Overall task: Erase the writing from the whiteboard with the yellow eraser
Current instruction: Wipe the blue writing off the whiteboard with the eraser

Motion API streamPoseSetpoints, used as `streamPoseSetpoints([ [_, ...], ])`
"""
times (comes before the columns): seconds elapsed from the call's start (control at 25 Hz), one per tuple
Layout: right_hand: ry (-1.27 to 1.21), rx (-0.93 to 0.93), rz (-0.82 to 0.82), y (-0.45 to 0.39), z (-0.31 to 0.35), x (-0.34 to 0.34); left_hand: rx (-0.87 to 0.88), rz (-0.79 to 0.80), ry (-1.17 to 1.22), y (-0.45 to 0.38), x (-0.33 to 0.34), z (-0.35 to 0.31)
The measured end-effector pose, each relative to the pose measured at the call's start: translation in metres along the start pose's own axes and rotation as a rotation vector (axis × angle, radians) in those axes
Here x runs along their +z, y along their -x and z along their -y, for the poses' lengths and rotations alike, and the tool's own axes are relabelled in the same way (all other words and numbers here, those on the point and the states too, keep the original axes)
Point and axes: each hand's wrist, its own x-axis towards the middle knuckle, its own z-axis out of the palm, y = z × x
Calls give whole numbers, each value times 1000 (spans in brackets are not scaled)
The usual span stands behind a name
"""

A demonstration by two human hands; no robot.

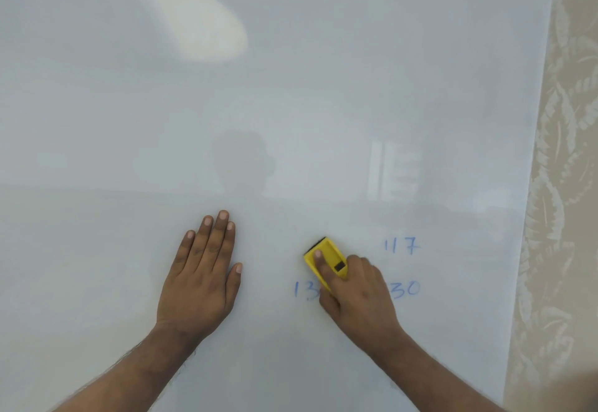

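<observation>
Gripping the yellow eraser [326, 261] in my right hand [357, 295], I hold it flat against the whiteboard [291, 104], thumb laid along its near edge and my other fingers curled over its far side. A strip of the dark pad shows at the eraser's upper end, and a small black rectangle sits on its yellow back. Blue writing remains around the eraser: "117" [402, 246] just to its right and slightly higher, "30" [406, 289] to the lower right, partly hidden by my knuckles, and "13" [304, 290] just below and left of it, its last stroke running under my thumb. My left hand [202, 277] lies well to the left of the eraser, palm down on the board, fingers straight and close together, thumb spread out to the side, holding nothing. Above the eraser the board is bare white, carrying a pale oval glare [207, 23] and dim reflections. Far to the right of the eraser, past the board's edge, runs beige wallpaper [563, 185] with a leaf pattern.
</observation>
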Motion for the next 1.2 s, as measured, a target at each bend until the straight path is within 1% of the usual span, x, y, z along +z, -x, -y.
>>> streamPoseSetpoints([
  [0.12,-106,213,-71,-36,2,-4,-12,2,0,1,0,-1],
  [0.2,-151,254,-77,-49,17,-2,-17,3,4,2,1,-2],
  [0.32,-112,130,-30,-39,34,5,-16,-5,1,4,1,-2],
  [0.44,-71,10,37,-4,41,13,-16,-4,-3,6,1,-2],
  [0.56,-16,-88,123,41,33,18,-21,2,3,10,0,-3],
  [0.64,15,-136,143,60,15,16,-18,10,7,14,0,-3],
  [0.72,46,-118,123,60,-1,13,-23,14,1,17,1,-3],
  [0.8,34,-26,88,44,-6,11,-31,17,-1,20,3,-4],
  [0.88,-21,85,56,25,5,12,-32,16,0,21,4,-5],
  [0.96,-70,132,55,19,21,18,-32,19,-4,21,5,-5],
  [1.08,-88,52,74,39,28,26,-32,17,-1,22,4,-4],
  [1.2,-46,-55,118,73,10,25,-34,21,7,26,4,-4],
])
